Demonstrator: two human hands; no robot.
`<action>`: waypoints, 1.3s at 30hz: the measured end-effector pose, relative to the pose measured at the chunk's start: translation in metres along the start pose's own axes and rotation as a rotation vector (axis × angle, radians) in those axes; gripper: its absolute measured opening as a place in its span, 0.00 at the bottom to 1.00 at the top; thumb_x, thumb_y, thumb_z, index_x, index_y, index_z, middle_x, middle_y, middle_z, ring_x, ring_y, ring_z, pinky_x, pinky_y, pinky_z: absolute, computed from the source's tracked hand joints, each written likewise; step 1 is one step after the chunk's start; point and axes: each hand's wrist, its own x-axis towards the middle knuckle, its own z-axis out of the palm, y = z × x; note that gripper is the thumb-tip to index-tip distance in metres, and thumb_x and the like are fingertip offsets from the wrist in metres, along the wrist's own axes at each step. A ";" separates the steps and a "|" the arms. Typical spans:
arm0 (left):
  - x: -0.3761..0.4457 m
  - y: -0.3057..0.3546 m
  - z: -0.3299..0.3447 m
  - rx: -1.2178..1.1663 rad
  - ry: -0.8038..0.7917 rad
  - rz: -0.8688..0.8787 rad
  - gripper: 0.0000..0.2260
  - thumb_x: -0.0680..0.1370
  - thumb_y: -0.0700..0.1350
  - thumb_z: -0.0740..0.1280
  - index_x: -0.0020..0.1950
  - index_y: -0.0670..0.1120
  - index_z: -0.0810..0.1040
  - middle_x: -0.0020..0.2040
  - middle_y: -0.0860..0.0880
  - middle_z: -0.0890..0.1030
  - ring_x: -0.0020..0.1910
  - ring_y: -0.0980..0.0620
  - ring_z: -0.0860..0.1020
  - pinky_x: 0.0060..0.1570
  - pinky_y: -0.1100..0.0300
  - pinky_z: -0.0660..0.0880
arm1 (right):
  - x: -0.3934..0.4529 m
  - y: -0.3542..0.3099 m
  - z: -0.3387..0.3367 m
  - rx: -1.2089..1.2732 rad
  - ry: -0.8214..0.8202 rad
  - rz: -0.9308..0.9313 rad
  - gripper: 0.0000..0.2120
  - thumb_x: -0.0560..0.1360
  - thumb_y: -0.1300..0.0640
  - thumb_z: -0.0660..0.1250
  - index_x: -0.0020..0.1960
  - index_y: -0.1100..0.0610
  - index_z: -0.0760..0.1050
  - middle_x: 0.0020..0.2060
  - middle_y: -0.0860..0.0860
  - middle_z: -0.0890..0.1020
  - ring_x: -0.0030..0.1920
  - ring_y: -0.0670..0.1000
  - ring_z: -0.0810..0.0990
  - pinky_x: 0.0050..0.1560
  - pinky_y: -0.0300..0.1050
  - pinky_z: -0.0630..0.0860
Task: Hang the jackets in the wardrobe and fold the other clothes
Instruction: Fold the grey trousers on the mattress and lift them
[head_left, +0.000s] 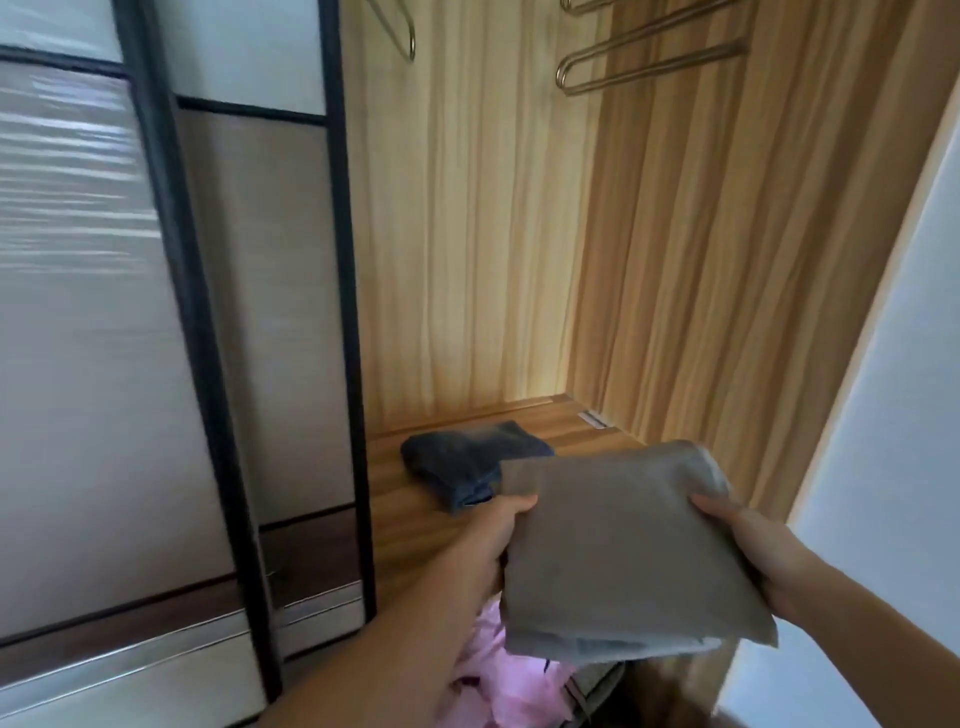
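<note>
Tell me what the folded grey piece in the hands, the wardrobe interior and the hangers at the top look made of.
Folded grey piece: soft matte woven or knit fabric; it creases and sags at the edges. Wardrobe interior: wood-grain panel, likely laminate, with a smooth even sheen. Hangers: metal, brass-toned thin bent rod with glints.

The folded flat cloth garment (623, 545) is plain taupe-grey, with a paler, bluish-grey layer showing at its lower edge. The folded denim garment (467, 462) is dark blue. The wooden wardrobe shelf (410, 519) and wooden wardrobe walls (519, 234) are honey-brown with streaky vertical grain. The sliding wardrobe door (156, 338) has beige and off-white panels in black frames, with a dark brown band below. The bent metal hangers (639, 57) look brassy. The crumpled soft fabric (498, 680) is pale pink, possibly with dark markings.
</note>
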 end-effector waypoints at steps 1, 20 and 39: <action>0.009 0.000 0.003 -0.021 0.039 -0.014 0.05 0.76 0.43 0.68 0.44 0.42 0.80 0.32 0.45 0.83 0.34 0.46 0.80 0.36 0.59 0.75 | 0.019 0.001 0.000 0.011 -0.021 -0.005 0.14 0.70 0.52 0.74 0.52 0.58 0.80 0.40 0.56 0.86 0.40 0.57 0.86 0.40 0.48 0.79; 0.200 0.099 -0.066 -0.064 0.469 0.298 0.24 0.73 0.33 0.63 0.65 0.54 0.72 0.56 0.47 0.80 0.53 0.43 0.80 0.45 0.48 0.80 | 0.320 -0.053 0.161 -0.107 -0.521 -0.069 0.23 0.74 0.52 0.72 0.67 0.55 0.73 0.56 0.53 0.83 0.55 0.56 0.82 0.59 0.56 0.77; 0.303 0.053 -0.113 0.269 0.764 0.320 0.25 0.79 0.44 0.66 0.76 0.51 0.64 0.69 0.51 0.73 0.65 0.50 0.73 0.64 0.52 0.72 | 0.402 0.034 0.235 -0.549 -0.304 -0.079 0.25 0.79 0.48 0.64 0.71 0.61 0.67 0.65 0.60 0.75 0.63 0.63 0.74 0.61 0.53 0.70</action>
